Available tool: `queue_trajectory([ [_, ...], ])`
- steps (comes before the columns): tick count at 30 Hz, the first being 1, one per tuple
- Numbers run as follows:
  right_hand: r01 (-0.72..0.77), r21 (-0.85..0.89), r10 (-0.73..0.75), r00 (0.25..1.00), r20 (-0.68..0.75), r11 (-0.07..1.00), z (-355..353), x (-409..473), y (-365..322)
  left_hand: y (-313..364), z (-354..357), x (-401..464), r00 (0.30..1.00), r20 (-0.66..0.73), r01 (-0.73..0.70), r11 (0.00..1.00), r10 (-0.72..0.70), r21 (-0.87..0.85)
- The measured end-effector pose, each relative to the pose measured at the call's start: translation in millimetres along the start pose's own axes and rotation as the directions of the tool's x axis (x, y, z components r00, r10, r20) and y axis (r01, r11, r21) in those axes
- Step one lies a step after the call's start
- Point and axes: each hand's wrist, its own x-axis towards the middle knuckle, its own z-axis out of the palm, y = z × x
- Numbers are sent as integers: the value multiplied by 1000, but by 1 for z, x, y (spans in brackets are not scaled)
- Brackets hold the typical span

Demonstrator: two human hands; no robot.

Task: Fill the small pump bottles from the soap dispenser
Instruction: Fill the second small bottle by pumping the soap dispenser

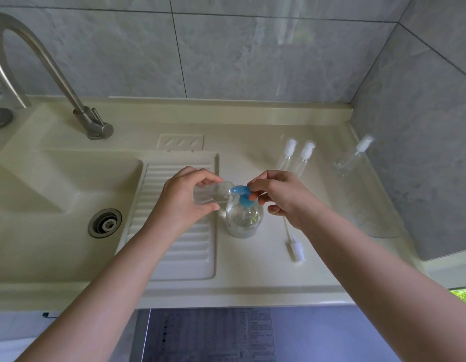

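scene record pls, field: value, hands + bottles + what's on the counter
left hand: holds a small clear bottle on its side, mouth at the pump spout
right hand: fingers on the blue pump head of the soap dispenser
dispenser: upright on the counter, beside the ribbed drainboard
loose pump cap: lying on the counter, right of the dispenser
other bottles: two capped behind the right hand, one near the right wall
sink: left, with faucet
fill level in held bottle: cannot tell

left hand [183, 195] — bare, no rings | right hand [280, 197] — bare | forearms unsleeved
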Motion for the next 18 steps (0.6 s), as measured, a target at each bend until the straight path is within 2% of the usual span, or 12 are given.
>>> queue_trajectory([
  [4, 39, -14, -40, 999, -26, 999, 4, 2, 4, -2, 2, 1, 1000, 11, 22, 1000, -22, -21],
  [18, 21, -8, -21, 1000, -6, 1000, 1, 0, 5, 1, 4, -1, 1000, 4, 13, 1000, -13, -8],
])
